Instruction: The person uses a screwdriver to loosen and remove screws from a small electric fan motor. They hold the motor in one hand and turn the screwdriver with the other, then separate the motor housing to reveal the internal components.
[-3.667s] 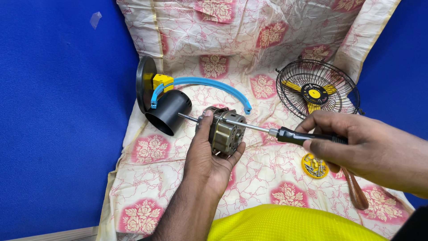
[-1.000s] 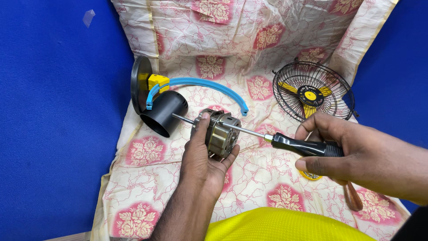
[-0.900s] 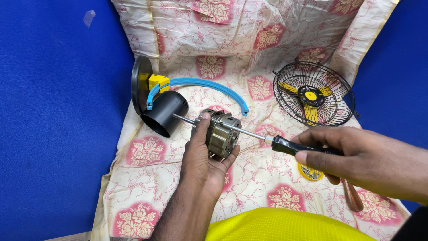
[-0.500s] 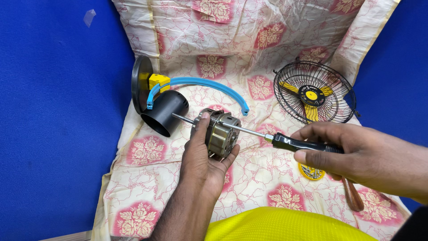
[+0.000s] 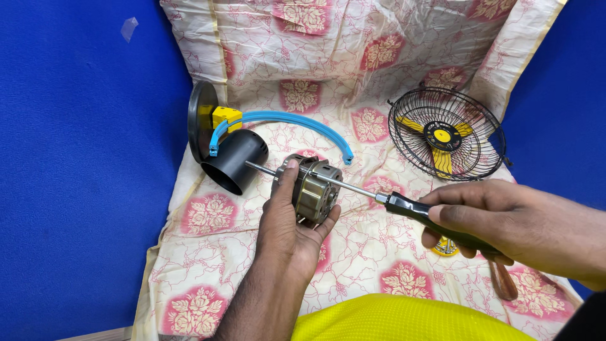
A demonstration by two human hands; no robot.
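Head view: left hand [image 5: 287, 230] cupped under a small metal fan motor [image 5: 314, 189], grip clamped on it above a floral cloth [image 5: 379, 246]. Right hand [image 5: 505, 221] wrapped tight on a black-handled screwdriver [image 5: 416, 211], shank running to motor's top. Near motor's shaft: black cylindrical housing [image 5: 235, 161], blue curved strip [image 5: 284, 119]. Further right: caged fan with yellow blades [image 5: 445, 134].

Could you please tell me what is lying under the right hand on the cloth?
Beneath the right hand, which grips a screwdriver, a small yellow round piece and a brown wooden handle lie on the floral cloth. The hand covers the rest of both.
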